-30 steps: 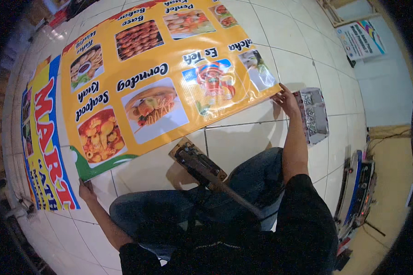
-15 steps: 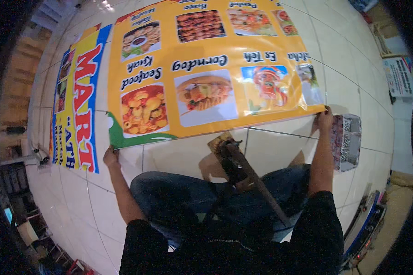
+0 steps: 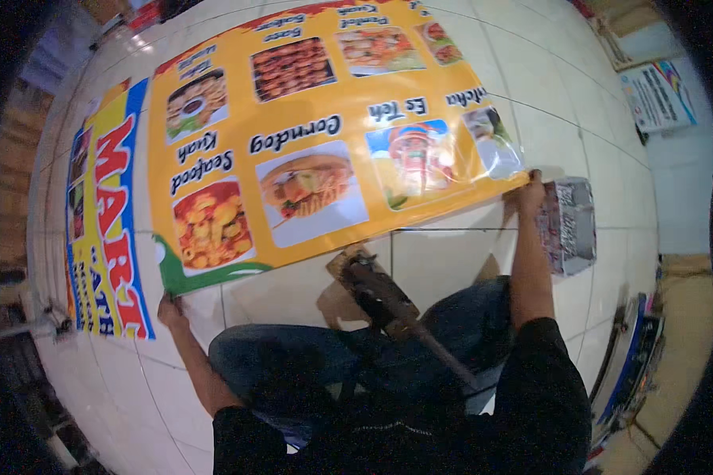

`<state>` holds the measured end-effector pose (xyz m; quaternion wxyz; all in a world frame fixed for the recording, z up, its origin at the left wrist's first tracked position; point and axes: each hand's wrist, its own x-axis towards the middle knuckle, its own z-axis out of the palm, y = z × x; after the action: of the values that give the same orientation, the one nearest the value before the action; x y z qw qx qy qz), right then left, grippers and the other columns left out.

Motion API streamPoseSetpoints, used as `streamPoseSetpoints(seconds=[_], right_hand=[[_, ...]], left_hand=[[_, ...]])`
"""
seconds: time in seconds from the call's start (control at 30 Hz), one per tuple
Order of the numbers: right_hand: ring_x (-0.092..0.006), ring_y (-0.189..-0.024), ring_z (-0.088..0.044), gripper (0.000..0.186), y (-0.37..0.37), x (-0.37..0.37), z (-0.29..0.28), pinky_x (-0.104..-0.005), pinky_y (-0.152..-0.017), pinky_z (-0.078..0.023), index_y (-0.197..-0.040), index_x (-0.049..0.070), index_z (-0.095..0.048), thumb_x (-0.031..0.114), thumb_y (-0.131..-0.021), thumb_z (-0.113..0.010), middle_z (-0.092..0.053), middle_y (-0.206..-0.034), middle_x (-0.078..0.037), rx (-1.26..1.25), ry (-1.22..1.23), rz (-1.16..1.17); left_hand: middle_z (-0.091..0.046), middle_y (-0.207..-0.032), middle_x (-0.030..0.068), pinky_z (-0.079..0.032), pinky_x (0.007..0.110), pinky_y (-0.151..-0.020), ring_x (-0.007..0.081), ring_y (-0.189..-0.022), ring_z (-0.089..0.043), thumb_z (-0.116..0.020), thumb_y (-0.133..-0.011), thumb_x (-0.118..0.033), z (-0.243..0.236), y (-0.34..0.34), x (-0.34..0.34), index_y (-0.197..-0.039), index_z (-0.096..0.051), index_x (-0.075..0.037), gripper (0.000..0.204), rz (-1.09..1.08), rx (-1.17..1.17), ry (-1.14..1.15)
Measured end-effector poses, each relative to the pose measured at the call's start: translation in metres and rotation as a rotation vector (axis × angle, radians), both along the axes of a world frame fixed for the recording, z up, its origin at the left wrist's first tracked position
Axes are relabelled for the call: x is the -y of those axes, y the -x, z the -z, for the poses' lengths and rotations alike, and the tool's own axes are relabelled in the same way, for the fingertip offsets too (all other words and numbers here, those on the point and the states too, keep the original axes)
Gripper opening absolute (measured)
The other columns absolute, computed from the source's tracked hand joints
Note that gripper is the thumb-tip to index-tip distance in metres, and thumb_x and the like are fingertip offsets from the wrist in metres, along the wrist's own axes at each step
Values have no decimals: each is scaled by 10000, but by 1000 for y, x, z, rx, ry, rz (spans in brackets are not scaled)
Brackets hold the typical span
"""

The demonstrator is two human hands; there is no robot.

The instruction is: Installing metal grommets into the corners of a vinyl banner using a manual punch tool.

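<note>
A large yellow banner (image 3: 309,150) with food pictures lies spread over a white tiled floor (image 3: 570,111). My left hand (image 3: 169,310) grips its near left corner, where a green band runs. My right hand (image 3: 531,188) holds the near right corner, arm stretched out. Between my knees a dark long-handled tool (image 3: 388,297) rests on a brown piece of cardboard (image 3: 345,289).
A grey printed sheet (image 3: 569,224) lies on the floor just right of my right hand. A white poster (image 3: 657,95) lies at the far right. Stacked boards (image 3: 630,360) stand along the right edge. Clutter lines the left wall.
The view has swung, so the banner sits more central. Both hands keep hold of the banner's near corners; the near edge looks pulled slightly straighter.
</note>
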<state>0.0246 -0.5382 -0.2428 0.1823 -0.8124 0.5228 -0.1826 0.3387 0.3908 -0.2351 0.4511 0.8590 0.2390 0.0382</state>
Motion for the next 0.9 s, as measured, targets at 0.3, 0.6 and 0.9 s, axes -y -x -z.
streamPoseSetpoints(seconds=[0.3,0.6,0.9], right_hand=[[-463,-871,-595,293,-24,-14,-38,-507,-722,-462,-972,32,-517,210,-779,-648,-640,-884,-226,-151,94,-89],[-425,-1026,-582,277,-43,1,-73,-463,-822,-468,-1107,24,-551,193,-888,-535,-608,-1101,-258,-62,98,-84],[-415,-1039,-581,384,-8,14,-30,-437,-823,-487,-1187,50,-543,201,-838,-591,-614,-1119,-230,-590,14,-177]], left_hand=[[-636,-988,112,-541,246,-684,174,-823,-632,-471,-963,-127,-33,0,40,-1097,-579,99,284,-279,10,602],[-654,-865,74,-452,195,-504,106,-550,-539,-507,-962,-164,-30,-4,43,-1062,-625,54,267,-398,25,575],[-652,-964,120,-534,261,-646,189,-755,-634,-526,-941,-130,-19,-7,29,-1089,-609,90,278,-246,69,695]])
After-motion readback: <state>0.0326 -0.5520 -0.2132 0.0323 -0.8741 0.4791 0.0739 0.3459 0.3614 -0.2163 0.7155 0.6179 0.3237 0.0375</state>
